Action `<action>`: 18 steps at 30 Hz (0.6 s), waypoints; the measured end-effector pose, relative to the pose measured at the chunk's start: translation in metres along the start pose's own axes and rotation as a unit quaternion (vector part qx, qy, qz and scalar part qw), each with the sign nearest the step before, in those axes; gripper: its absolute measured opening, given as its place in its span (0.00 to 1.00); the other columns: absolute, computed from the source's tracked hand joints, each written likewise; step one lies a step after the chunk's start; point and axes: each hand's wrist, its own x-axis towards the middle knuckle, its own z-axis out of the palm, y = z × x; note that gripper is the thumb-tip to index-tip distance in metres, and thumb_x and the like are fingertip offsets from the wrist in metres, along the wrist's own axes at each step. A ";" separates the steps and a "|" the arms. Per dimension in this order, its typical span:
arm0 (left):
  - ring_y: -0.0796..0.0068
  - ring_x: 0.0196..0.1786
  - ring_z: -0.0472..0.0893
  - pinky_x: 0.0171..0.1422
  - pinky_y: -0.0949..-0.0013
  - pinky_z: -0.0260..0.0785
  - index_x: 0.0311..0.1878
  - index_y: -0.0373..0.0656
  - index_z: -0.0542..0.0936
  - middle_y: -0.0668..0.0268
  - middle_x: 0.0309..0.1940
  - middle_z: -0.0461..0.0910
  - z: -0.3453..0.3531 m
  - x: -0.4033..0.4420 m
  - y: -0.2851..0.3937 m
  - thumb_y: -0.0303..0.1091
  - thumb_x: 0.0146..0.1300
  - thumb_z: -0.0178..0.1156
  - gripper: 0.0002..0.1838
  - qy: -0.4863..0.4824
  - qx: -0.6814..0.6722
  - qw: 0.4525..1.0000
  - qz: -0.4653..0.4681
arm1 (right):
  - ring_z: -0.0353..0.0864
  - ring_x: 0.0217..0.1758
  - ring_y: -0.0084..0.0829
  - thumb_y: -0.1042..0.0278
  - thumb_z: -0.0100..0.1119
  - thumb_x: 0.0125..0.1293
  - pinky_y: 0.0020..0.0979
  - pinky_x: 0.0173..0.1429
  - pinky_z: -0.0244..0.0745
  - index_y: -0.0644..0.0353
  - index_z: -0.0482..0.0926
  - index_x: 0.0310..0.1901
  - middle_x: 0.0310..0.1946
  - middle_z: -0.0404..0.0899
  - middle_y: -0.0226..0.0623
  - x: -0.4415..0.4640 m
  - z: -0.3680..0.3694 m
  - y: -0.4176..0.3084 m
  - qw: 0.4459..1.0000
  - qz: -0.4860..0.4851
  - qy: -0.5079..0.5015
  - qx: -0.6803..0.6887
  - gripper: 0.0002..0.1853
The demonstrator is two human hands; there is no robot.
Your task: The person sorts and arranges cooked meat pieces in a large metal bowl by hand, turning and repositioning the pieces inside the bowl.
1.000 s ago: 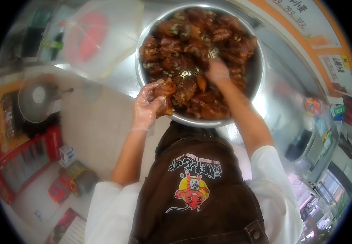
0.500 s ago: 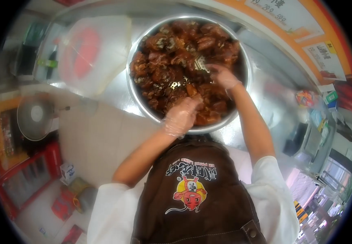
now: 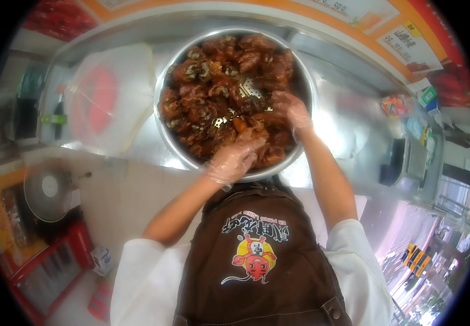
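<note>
A large round metal basin (image 3: pixel 159 117) holds many glossy brown pieces of meat (image 3: pixel 194 103) on a perforated metal plate (image 3: pixel 249 88). At the basin's near edge, my left hand (image 3: pixel 235 159), in a clear plastic glove, has its fingers closed around a brown piece of meat (image 3: pixel 257 132). My right hand (image 3: pixel 290 110), gloved too, is inside the right part of the basin with its fingers bent against the meat; whether it grips a piece cannot be made out.
The basin stands on a shiny metal counter (image 3: pixel 338 103). Left of it lies a clear plastic bag (image 3: pixel 132 81) with something red. A round pan (image 3: pixel 50 187) is at the lower left, and a colourful packet (image 3: pixel 393 106) at the right.
My left hand held a piece over the basin's left rim a second ago and is now inside the near side. My right hand has moved from the middle toward the right side.
</note>
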 end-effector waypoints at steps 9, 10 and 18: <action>0.78 0.48 0.85 0.57 0.71 0.81 0.69 0.37 0.82 0.63 0.50 0.86 -0.044 -0.025 -0.028 0.21 0.77 0.63 0.20 0.126 -0.166 0.974 -0.093 | 0.84 0.66 0.47 0.73 0.64 0.69 0.47 0.72 0.79 0.65 0.76 0.72 0.68 0.81 0.49 -0.020 0.006 0.009 0.998 -0.030 0.046 -0.025 0.29; 0.77 0.48 0.86 0.57 0.71 0.81 0.68 0.38 0.83 0.60 0.51 0.88 -0.047 -0.030 -0.031 0.22 0.76 0.63 0.20 0.159 -0.175 0.965 -0.115 | 0.86 0.66 0.46 0.73 0.63 0.70 0.46 0.70 0.80 0.64 0.77 0.72 0.66 0.83 0.49 -0.018 0.004 0.010 0.998 -0.015 0.044 -0.035 0.28; 0.78 0.49 0.86 0.55 0.70 0.83 0.68 0.42 0.83 0.64 0.53 0.86 -0.044 -0.071 -0.082 0.29 0.80 0.64 0.17 0.264 -0.248 0.921 -0.143 | 0.87 0.59 0.35 0.68 0.62 0.77 0.36 0.62 0.85 0.61 0.79 0.69 0.60 0.86 0.41 -0.020 0.013 0.010 0.997 -0.011 0.062 -0.049 0.22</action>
